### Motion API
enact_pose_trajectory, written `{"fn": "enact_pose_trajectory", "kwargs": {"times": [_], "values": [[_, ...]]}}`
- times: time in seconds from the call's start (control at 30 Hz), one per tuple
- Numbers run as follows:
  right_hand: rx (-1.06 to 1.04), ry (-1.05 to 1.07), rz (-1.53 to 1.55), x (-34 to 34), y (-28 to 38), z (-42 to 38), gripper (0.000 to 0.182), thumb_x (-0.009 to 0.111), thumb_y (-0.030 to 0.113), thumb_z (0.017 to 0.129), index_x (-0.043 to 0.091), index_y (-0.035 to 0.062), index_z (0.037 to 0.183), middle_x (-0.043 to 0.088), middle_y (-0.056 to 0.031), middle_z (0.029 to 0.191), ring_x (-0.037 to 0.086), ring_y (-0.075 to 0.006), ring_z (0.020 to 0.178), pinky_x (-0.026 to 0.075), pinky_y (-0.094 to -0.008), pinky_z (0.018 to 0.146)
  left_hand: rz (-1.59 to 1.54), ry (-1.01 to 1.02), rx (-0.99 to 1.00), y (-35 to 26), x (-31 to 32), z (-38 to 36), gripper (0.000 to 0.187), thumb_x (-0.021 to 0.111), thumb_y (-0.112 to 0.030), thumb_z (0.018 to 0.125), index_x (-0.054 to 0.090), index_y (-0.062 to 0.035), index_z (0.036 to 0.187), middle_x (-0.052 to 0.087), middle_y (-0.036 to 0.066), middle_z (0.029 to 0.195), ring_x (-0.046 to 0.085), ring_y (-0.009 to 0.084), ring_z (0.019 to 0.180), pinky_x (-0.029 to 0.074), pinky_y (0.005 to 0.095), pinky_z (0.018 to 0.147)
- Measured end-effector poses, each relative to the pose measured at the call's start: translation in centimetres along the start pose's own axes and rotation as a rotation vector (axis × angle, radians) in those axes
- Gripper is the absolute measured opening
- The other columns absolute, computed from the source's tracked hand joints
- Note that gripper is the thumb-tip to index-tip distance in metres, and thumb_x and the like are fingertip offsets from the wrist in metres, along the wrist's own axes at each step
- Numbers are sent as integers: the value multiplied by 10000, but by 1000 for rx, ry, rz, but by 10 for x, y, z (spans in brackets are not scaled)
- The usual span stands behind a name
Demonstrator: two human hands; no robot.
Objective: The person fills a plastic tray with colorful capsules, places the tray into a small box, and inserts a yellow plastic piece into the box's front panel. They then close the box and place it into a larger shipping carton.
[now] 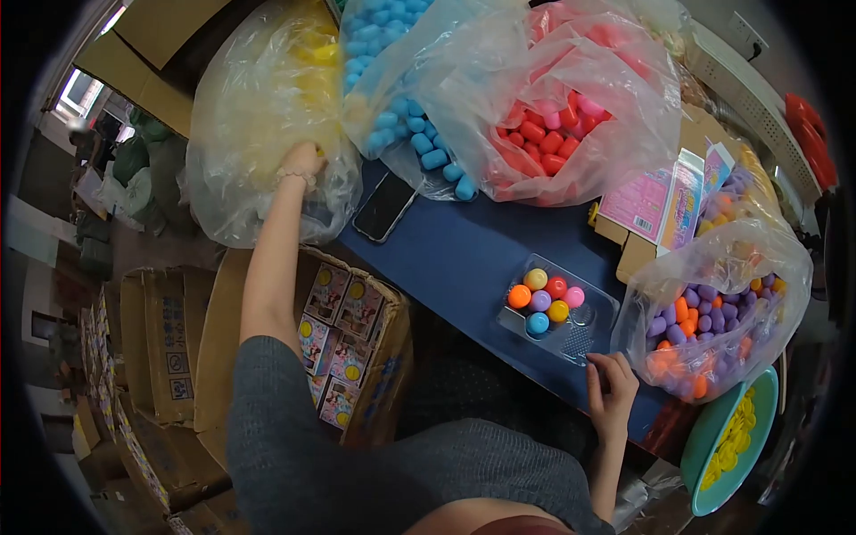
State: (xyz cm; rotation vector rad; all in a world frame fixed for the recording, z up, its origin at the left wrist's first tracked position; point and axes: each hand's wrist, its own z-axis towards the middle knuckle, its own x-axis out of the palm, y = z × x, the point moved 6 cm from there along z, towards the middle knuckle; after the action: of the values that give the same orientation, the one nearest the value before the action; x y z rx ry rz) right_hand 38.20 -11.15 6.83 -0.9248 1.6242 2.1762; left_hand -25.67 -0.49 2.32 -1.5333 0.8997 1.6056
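- Left hand (304,161): reaches into a large crinkled clear plastic bag of yellow contents (267,107) at the worktop's far left corner. Fingertips are obscured; grip cannot be told.
- Right hand (613,385): fingers bent, thumb and forefinger close together at the near right corner of the tray. Whether they pinch it cannot be told.
- Clear moulded plastic tray (580,338): lies by the near edge of the dark blue, smooth worktop (446,259). It holds seven glossy rounded pieces (556,287): cream, red, pink, orange, purple, yellow and blue. A textured section shows at its right.
- Black-screened phone with pale rim (384,208): flat, toward the worktop's left end.
- Far edge: clear bag of blue capsule-shaped pieces (434,159), beside a clear bag of red and pink capsule-shaped pieces (553,143).
- Right end: clear bag of purple and orange pieces (700,312); behind it, pink and blue glossy printed cartons (638,203), barcode visible, lettering too small to read.
- Below the right end: turquoise round basin (761,428) with flat yellow pieces (733,437).
- Below left: open corrugated cardboard box (379,392) of colourful printed packs (343,334); alongside, a brown carton (169,343) bearing blue Chinese characters and handling symbols.
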Motion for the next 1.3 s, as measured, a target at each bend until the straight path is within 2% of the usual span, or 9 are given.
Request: {"fn": "enact_pose_trajectory", "kwargs": {"times": [0.13,0.23,0.3,0.33,0.4,0.67,0.9,1.1,1.3], "values": [[-13,77,-10,7,6,3,88,646,-16,834,654,-1,921,539,-81,733,476,-140,510,358,-253,483,-296,-155,125,-42,-3,3,289,635,-158,764,653,-38,1026,660,234,1019,629,403,949,487,453,917],[4,47,-10,3,7,3,82,648,-18,835,654,-3,916,539,-82,730,483,-146,512,361,-255,482,-367,-829,162,-50,-53,-16,367,603,-99,749,597,-83,1115,668,206,986,627,407,915,438,446,989],[1,36,-17,3,2,2,81,647,-22,834,653,-4,914,539,-84,728,486,-148,513,363,-256,481,-129,-852,661,-89,-88,-40,416,553,-91,772,538,-118,1187,670,188,927,624,403,872,407,455,1006],[-1,27,-30,2,0,1,81,646,-26,834,653,-5,912,539,-85,725,489,-150,514,364,-257,481,-128,-850,661,-86,-99,-43,416,553,-91,772,538,-118,1187,670,188,927,624,403,872,407,455,1006],[12,39,-33,3,2,-1,81,644,-29,833,652,-6,910,535,-88,719,491,-153,516,365,-259,481,-43,-26,462,-68,-71,-22,358,511,-105,778,592,-90,1126,664,207,926,619,408,895,415,465,978],[-26,26,-30,9,-5,1,79,647,-28,825,648,-5,901,535,-104,710,505,-189,517,379,-283,483,228,474,-82,64,-36,-5,475,406,-410,879,651,-43,1054,667,220,1043,631,391,967,487,466,849],[-19,59,-84,9,10,0,71,651,-5,830,653,14,898,544,-99,712,539,-211,533,408,-296,496,189,5,316,-48,-24,1,403,689,-372,790,675,-54,1037,675,200,1038,648,367,957,508,443,824],[5,14,-123,-13,9,-15,78,657,0,825,657,19,900,541,-95,697,541,-214,528,410,-298,493,30,-56,121,-5,22,28,347,663,-310,818,694,-37,1031,676,201,1029,657,358,957,513,435,836],[-46,-142,217,10,40,32,158,636,3,855,668,9,1010,603,-75,712,574,-116,583,435,-243,526,-1182,-90,108,-26,-28,-54,279,659,-193,910,644,-4,1114,680,83,1051,649,172,986,508,291,834]]}}
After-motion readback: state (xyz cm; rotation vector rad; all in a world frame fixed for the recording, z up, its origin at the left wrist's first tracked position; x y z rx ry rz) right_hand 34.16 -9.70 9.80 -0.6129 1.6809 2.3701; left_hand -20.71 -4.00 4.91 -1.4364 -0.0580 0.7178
